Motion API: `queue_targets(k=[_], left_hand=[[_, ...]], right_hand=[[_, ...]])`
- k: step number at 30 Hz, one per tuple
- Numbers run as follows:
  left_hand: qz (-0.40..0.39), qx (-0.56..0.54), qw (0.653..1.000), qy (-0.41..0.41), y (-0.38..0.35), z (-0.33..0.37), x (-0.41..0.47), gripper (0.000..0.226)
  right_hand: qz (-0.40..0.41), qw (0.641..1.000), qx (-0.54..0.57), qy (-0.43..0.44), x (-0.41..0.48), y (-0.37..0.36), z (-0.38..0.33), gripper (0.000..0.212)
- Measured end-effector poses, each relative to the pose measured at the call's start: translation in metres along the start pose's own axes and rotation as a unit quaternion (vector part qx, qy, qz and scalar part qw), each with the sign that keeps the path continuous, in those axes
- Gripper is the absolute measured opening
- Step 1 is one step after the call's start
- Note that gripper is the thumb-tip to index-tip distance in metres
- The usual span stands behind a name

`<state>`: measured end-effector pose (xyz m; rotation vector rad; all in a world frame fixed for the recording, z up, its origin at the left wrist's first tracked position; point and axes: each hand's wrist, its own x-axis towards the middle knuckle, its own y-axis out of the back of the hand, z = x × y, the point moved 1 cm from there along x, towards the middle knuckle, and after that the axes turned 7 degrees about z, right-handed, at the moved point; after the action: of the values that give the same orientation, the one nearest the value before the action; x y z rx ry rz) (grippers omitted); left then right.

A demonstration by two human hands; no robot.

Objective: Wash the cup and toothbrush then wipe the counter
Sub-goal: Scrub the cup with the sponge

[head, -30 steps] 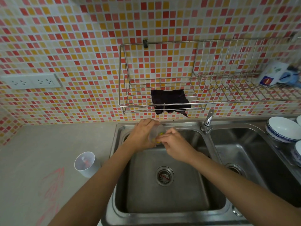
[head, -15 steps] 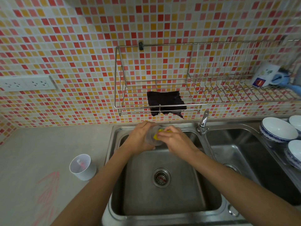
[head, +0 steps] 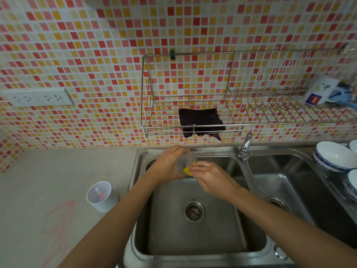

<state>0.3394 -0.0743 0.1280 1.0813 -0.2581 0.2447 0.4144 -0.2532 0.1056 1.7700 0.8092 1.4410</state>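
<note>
Gripping a clear cup (head: 186,161) around its body, the left hand (head: 170,164) holds it tipped on its side over the back of the left sink basin (head: 193,235). The right hand (head: 211,176) pinches a yellow sponge (head: 187,169) against the cup's mouth, fingers closed on it. Below the hands lies the basin's drain strainer (head: 193,211), and just to their right the faucet (head: 245,147) rises between the two basins. A white cup (head: 101,196) sits tilted on the grey counter (head: 48,180) left of the sink, with what looks like a toothbrush (head: 99,192) inside, though it is too small to be sure. Pink scribbles (head: 59,223) mark the counter near it. On the tiled wall above, a dark cloth (head: 201,122) hangs from a wire rack (head: 251,105). White bowls (head: 335,156) with blue rims are stacked at the far right.
</note>
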Motion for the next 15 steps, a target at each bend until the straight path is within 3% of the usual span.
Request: queue_targets(k=[4,7,10,15], left_hand=[[0.023,-0.013,1.000,0.007,0.000,0.001,-0.001,0.081],[0.013,-0.009,1.000,0.009,0.002,-0.001,-0.004,0.080],[0.035,-0.049,0.996,0.061,0.008,-0.009,-0.017,0.082],[0.076,-0.073,0.985,0.134,0.026,-0.029,-0.034,0.086]], right_hand=[[0.051,0.998,0.003,-0.041,0.007,0.001,0.003,0.022],[-0.015,0.994,0.040,-0.099,0.015,0.006,-0.012,0.016],[-0.067,0.967,0.108,-0.221,0.033,0.023,-0.017,0.018],[0.111,0.907,0.248,-0.322,0.091,0.069,-0.020,0.015]])
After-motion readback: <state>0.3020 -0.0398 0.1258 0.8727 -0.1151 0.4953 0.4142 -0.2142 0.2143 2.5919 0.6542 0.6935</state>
